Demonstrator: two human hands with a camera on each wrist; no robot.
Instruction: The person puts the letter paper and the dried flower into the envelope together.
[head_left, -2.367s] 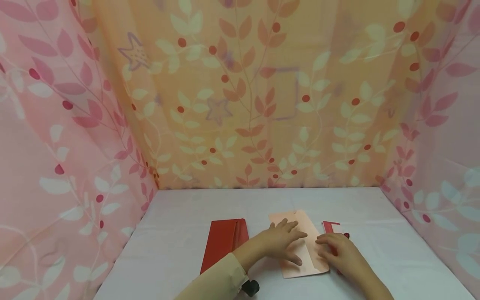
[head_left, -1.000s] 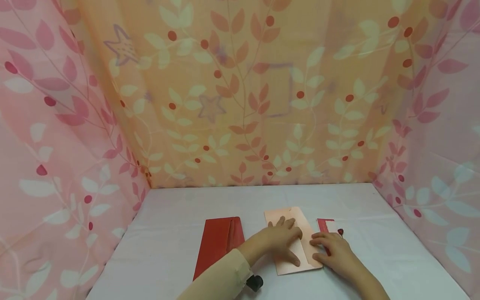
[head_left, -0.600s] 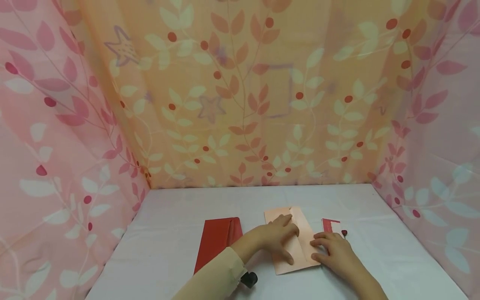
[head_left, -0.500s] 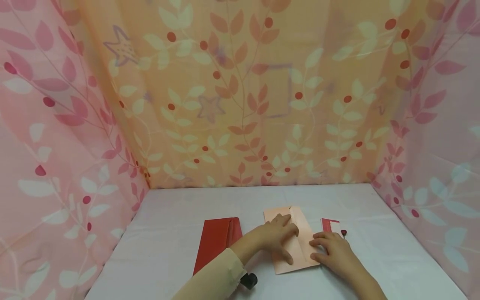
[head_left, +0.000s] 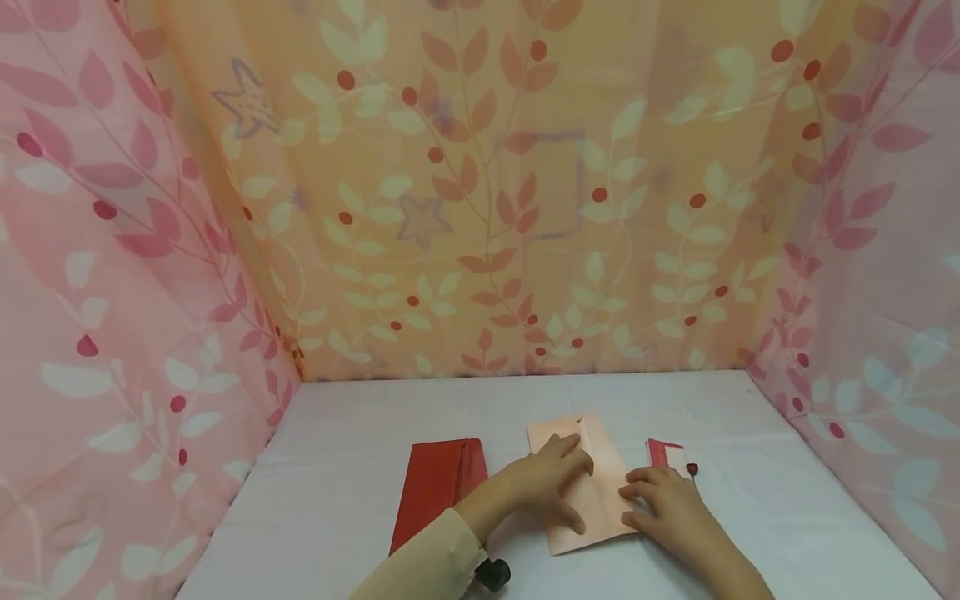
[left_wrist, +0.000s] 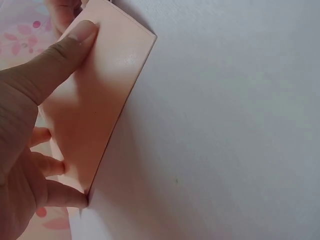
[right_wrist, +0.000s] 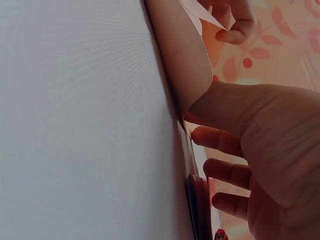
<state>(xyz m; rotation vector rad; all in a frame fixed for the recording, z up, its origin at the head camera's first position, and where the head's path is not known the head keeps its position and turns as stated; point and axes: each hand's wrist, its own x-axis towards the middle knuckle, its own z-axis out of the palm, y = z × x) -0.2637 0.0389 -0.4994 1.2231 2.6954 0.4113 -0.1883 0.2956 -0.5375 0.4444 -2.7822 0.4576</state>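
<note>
A peach paper envelope (head_left: 600, 517) lies at the middle of the table, its flap side facing up. My left hand (head_left: 557, 483) rests on it with thumb and fingers spread; in the left wrist view the thumb (left_wrist: 67, 50) presses flat on the paper while the other fingertips touch down along its edge. At the envelope's right edge, my right hand (head_left: 663, 504) pinches the border between thumb and fingers. The right wrist view shows this edge (right_wrist: 187, 65) bowed up off the table, its rounded corner in front of the thumb.
To the left lies a red envelope (head_left: 435, 483), partly behind the left forearm. Beyond my right hand is a small pink-and-white card or packet (head_left: 667, 454) with a dark red heart-shaped bit (head_left: 692, 469). A black device (head_left: 492, 575) sits at the left wrist. Patterned curtains (head_left: 480, 192) surround the white table.
My left hand has slid slightly towards the left over the envelope, its fingers drawn closer together. My right hand has settled on the envelope's right edge. The view has shifted a little.
</note>
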